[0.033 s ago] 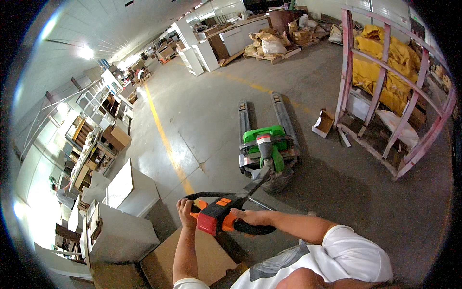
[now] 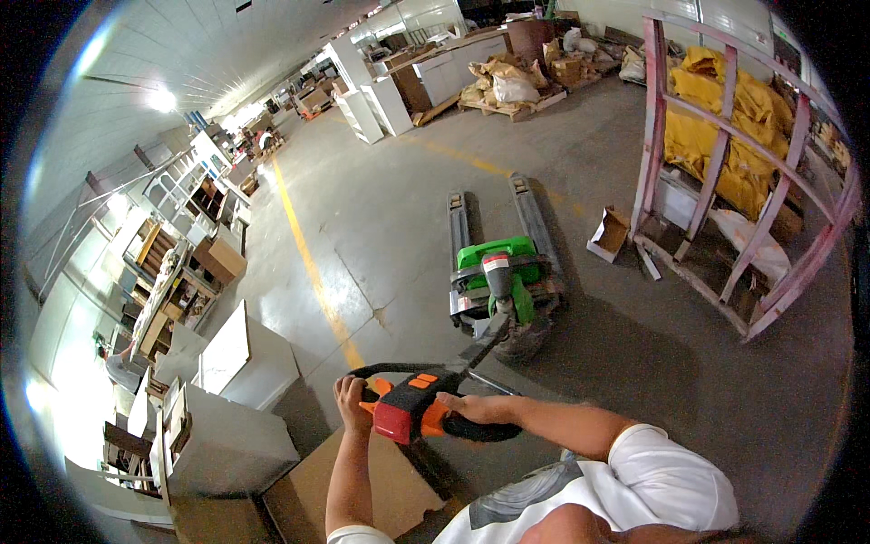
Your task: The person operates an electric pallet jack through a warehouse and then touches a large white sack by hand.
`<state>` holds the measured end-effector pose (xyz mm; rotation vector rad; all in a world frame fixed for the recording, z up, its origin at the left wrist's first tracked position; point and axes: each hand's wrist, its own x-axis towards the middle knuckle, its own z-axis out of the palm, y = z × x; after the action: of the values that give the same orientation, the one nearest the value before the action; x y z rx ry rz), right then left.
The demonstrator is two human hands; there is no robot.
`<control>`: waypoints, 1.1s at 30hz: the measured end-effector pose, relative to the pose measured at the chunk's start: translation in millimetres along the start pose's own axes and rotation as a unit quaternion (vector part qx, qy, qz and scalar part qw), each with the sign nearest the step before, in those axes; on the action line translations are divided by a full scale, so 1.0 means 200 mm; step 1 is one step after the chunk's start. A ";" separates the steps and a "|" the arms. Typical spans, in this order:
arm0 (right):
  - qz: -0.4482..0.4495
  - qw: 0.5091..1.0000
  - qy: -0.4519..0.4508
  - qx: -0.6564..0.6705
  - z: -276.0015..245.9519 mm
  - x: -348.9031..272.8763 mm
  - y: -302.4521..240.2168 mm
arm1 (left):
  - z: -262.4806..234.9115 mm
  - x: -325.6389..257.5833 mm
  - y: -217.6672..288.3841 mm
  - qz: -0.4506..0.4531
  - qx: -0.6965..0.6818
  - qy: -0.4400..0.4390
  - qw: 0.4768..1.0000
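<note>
A green and black electric pallet truck [image 2: 503,272] stands ahead of me, its two dark forks [image 2: 459,219] pointing away. Its tiller handle [image 2: 424,399], black with orange controls and a red end, reaches back to me. At the left side of the handle's loop, my left hand [image 2: 352,402] is closed around the grip beside an orange lever. My right hand [image 2: 476,410] is wrapped over the right grip, its thumb close to the orange part. The undersides of both grips are hidden by my fingers. Nothing is visible on the forks.
A reddish metal frame [image 2: 725,136] stands to the right, yellow sheeting [image 2: 725,109] behind it. Near its foot lies an open small carton [image 2: 610,234]. White panels [image 2: 249,358] and a brown board [image 2: 358,485] crowd the near left. A yellow line [image 2: 304,249] marks the floor.
</note>
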<state>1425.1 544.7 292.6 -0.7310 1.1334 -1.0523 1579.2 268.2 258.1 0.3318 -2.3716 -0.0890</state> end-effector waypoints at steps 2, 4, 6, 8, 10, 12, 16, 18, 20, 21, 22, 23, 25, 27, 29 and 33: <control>-0.003 0.999 0.022 -0.034 -0.28 -0.08 -0.01 | 0.13 0.14 0.23 -0.015 -0.017 -0.006 1.000; 0.065 0.993 -0.044 -0.085 -0.61 -0.20 -0.07 | 0.27 0.26 0.45 -0.008 -0.013 -0.013 1.000; 0.047 0.976 0.040 -0.207 -0.92 -0.29 -0.08 | 0.46 0.32 0.59 -0.026 0.057 0.002 0.998; 0.009 0.879 0.098 -0.467 -1.37 -0.29 0.04 | 0.67 0.51 0.83 -0.036 0.025 -0.015 0.999; 0.045 0.858 0.090 -0.504 -1.42 -0.48 -0.33 | 0.77 0.60 0.88 -0.041 0.030 -0.062 0.997; 0.151 0.823 0.122 -0.534 -1.65 -0.51 -0.49 | 0.97 0.75 0.97 -0.056 0.061 -0.059 0.995; 0.170 0.762 0.215 -0.587 -2.19 -0.44 -0.60 | 1.30 1.11 1.09 -0.081 0.049 -0.062 0.994; 0.150 0.764 0.225 -0.586 -2.38 -0.36 -0.69 | 1.49 1.26 1.04 -0.055 0.064 -0.051 0.995; 0.131 0.765 0.242 -0.582 -2.57 -0.23 -0.76 | 1.66 1.40 0.95 -0.061 0.072 -0.037 0.995; 0.130 0.768 0.233 -0.582 -2.67 -0.13 -0.76 | 1.74 1.47 0.88 -0.071 0.079 -0.034 0.994; 0.128 0.770 0.223 -0.583 -2.78 -0.02 -0.77 | 1.83 1.54 0.80 -0.081 0.086 -0.031 0.993; 0.150 0.766 0.207 -0.589 -2.82 0.09 -0.84 | 1.92 1.61 0.69 -0.096 0.071 -0.019 0.993; 0.100 0.768 0.225 -0.592 -3.00 0.23 -0.91 | 2.10 1.75 0.54 -0.102 0.070 -0.033 0.992; 0.039 0.768 0.249 -0.589 -3.25 0.37 -1.02 | 2.28 1.95 0.41 -0.098 0.107 -0.046 0.988; 0.064 0.719 0.272 -0.636 -3.49 0.46 -1.15 | 2.47 2.18 0.36 -0.081 0.083 -0.040 0.993; 0.061 0.639 0.392 -0.659 -4.20 0.67 -1.27 | 2.83 2.69 0.37 -0.064 0.100 -0.138 0.983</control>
<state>559.0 363.1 226.4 -1.3069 2.7673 -0.1639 801.4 181.2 211.3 0.6020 -2.6391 0.0477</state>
